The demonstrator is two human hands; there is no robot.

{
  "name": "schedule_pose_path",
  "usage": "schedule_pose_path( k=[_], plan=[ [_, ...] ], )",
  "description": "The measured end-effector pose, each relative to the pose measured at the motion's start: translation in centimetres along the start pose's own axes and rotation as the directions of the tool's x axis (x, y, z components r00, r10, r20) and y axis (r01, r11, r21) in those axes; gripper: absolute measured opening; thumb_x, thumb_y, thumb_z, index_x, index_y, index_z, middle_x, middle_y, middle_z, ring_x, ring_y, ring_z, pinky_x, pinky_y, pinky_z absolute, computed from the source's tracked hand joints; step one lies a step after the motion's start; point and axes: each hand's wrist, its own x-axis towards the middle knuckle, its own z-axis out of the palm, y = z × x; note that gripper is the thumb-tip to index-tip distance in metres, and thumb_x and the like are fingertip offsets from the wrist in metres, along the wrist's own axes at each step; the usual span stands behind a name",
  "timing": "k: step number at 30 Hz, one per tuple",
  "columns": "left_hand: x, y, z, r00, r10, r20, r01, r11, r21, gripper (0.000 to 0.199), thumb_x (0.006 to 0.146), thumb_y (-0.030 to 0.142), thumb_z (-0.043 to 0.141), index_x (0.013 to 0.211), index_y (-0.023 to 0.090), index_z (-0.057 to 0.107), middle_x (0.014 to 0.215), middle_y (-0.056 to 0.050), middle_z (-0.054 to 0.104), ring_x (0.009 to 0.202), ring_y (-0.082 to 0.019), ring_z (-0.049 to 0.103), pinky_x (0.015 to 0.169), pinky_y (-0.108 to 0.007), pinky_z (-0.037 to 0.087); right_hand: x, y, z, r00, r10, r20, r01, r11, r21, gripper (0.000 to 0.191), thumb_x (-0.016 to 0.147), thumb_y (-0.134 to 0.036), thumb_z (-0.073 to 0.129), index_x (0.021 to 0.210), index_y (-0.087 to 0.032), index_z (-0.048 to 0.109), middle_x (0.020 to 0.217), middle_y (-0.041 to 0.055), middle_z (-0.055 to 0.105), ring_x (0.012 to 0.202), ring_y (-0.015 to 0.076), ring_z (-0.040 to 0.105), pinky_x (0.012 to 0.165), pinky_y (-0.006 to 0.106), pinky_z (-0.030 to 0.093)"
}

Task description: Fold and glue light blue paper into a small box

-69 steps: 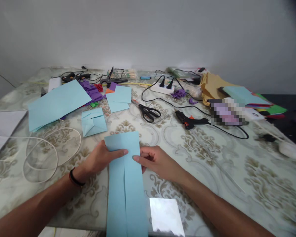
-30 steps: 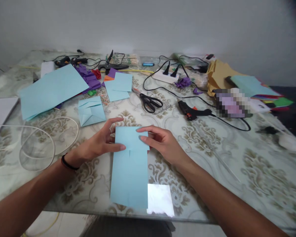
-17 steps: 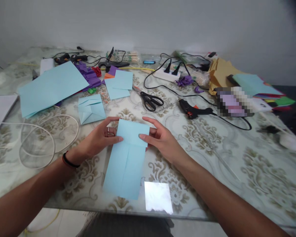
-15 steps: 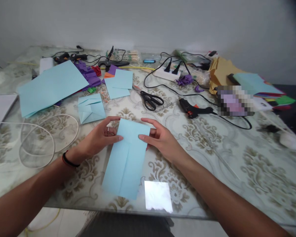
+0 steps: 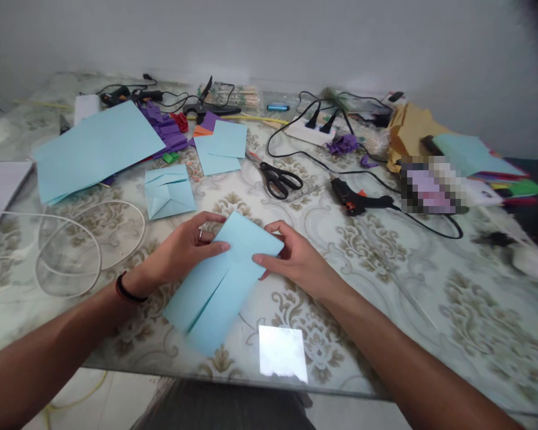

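Observation:
A folded light blue paper (image 5: pixel 233 269) slants over the near middle of the patterned table, its two flaps meeting along a centre slit that gapes at the lower end. My left hand (image 5: pixel 197 245) pinches its upper left edge, thumb on top. On the upper right edge my right hand (image 5: pixel 284 254) has its thumb on top and fingers partly hidden behind. A smaller folded blue piece (image 5: pixel 170 191) lies beyond my left hand. Black-handled scissors (image 5: pixel 280 179) rest farther back, past my right hand.
Large blue sheets (image 5: pixel 98 149) and a white wire coil (image 5: pixel 67 251) lie left. A glue gun (image 5: pixel 358 200) with a looping cord sits right of the scissors. Behind are a power strip (image 5: pixel 311 131), purple scraps (image 5: pixel 164 128) and brown paper (image 5: pixel 410 131). The table's front edge (image 5: pixel 233 385) runs below.
Both hands still hold the blue paper, which has turned so that its lower end points farther left. Its centre slit has opened wider. The view has shifted slightly.

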Motion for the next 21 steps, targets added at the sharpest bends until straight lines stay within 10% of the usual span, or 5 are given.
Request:
schedule_pose_path(
  k=[5, 21],
  plan=[
    [-1.1, 1.3, 0.2, 0.977, 0.075, 0.197, -0.148, 0.912, 0.383, 0.044, 0.097, 0.039, 0.069, 0.138, 0.025, 0.060, 0.073, 0.005, 0.066, 0.065, -0.014, 0.059, 0.057, -0.023, 0.043, -0.6, -0.3, 0.2, 0.978, 0.008, 0.207, 0.006, 0.998, -0.066, 0.033, 0.089, -0.045, 0.080, 0.104, -0.019, 0.066, 0.087, -0.0002, 0.065, 0.071, 0.0118, 0.058, 0.060, 0.023, 0.045],
    [-1.2, 1.7, 0.7, 0.991, 0.040, 0.125, -0.102, 0.832, 0.545, 0.035, 0.098, 0.045, 0.062, 0.076, 0.018, 0.065, 0.060, 0.006, 0.051, 0.059, -0.011, 0.044, 0.053, -0.023, 0.030, -0.7, -0.1, 0.8, 0.996, 0.056, 0.066, -0.049, 0.994, -0.101, 0.039, 0.084, -0.054, 0.082, 0.086, -0.020, 0.064, 0.070, -0.0044, 0.057, 0.057, 0.0105, 0.047, 0.050, 0.024, 0.036]
  ],
)
